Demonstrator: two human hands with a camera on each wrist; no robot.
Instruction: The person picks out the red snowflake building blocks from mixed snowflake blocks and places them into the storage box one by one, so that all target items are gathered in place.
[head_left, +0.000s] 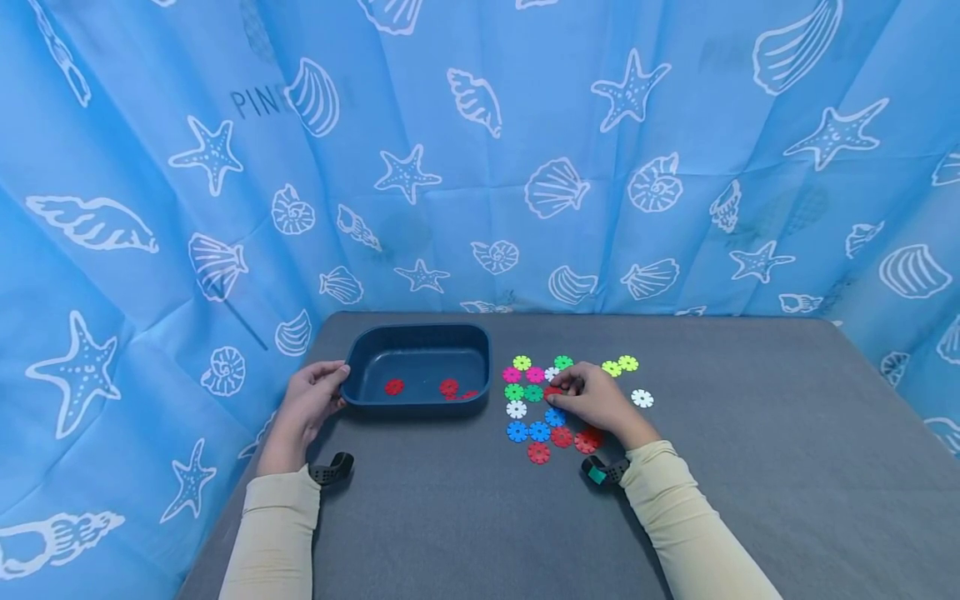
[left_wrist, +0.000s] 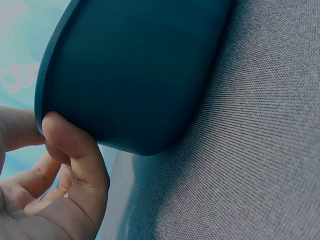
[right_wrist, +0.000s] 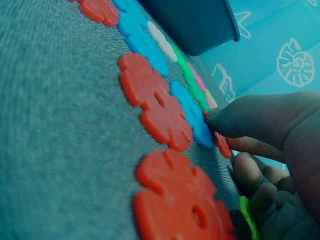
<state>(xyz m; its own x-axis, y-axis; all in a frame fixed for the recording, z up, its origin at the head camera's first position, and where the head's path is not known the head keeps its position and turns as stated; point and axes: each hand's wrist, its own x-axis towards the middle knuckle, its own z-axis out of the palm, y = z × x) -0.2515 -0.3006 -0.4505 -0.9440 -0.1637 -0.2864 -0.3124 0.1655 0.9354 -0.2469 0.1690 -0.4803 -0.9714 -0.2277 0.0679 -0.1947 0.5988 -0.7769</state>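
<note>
At the tray's left end, my left hand (head_left: 313,397) pinches the rim of a dark blue plastic tray (head_left: 412,409) between thumb and fingers. Several red notched discs lie inside the tray, among them a red disc (head_left: 393,387) to the left. To the right, my right hand (head_left: 597,400) pinches another red disc (right_wrist: 223,145) with thumb and index finger, low over the table; the fingers partly cover it. Around that hand lie flat flower-shaped discs: a blue disc (head_left: 539,431), a green disc (head_left: 513,392), a pink disc (head_left: 512,375) and a white disc (head_left: 516,409).
Grey cloth covers the table (head_left: 450,508). Loose red discs (head_left: 538,452) lie nearest the front of the group. Beyond the right hand are yellow-green discs (head_left: 627,363) and a white disc (head_left: 642,398). A blue shell-patterned curtain (head_left: 480,167) hangs behind the table.
</note>
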